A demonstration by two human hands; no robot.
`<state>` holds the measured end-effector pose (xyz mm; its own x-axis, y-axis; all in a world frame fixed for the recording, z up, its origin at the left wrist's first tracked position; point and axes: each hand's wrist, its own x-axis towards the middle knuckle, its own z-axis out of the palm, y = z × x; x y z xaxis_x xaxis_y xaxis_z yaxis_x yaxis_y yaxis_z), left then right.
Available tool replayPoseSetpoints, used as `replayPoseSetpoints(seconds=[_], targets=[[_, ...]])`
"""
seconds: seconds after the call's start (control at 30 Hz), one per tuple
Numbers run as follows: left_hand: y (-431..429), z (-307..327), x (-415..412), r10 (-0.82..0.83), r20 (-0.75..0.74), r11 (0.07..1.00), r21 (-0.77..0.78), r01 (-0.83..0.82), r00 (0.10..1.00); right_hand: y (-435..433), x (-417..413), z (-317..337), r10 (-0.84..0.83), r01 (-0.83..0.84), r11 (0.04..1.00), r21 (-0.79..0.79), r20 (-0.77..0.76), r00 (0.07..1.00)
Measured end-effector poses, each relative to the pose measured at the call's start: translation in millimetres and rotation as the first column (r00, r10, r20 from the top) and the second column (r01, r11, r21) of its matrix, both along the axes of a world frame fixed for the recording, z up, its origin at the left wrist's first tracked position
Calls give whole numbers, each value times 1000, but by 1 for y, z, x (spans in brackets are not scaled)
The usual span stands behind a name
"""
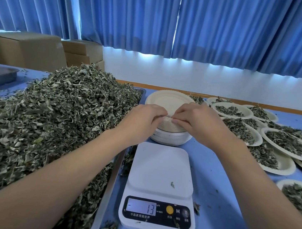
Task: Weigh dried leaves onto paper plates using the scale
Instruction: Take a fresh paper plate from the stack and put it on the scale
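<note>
A big heap of dried leaves (53, 113) filled a metal tray (110, 182) on the left of the blue table (220, 205). The left hand (142, 117) reached over the tray's edge, its fingers curled onto the near rim of the stack (166, 101) of paper plates just behind the scale (160, 180). The scale sat nearest the person, a single leaf scrap on its platform and its display reading -13. The right hand (196, 119) pinched the same rim, fingertips almost meeting the left's. Further right lay overlapping filled plates (283, 141), each holding leaves.
</note>
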<state>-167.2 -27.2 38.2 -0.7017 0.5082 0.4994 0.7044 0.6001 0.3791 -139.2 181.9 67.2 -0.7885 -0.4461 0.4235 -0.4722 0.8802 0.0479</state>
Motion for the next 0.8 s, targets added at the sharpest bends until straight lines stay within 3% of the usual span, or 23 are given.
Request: replayPoseSetpoints(seconds=[0.47, 0.8], targets=[[1, -2, -5, 30, -60, 999, -39, -33, 998, -5, 7, -1, 2, -3, 1000, -22, -56, 998], [4, 9, 6, 174, -194, 985, 37, -170, 965, -9, 10, 5, 47, -60, 997, -43, -255, 966]])
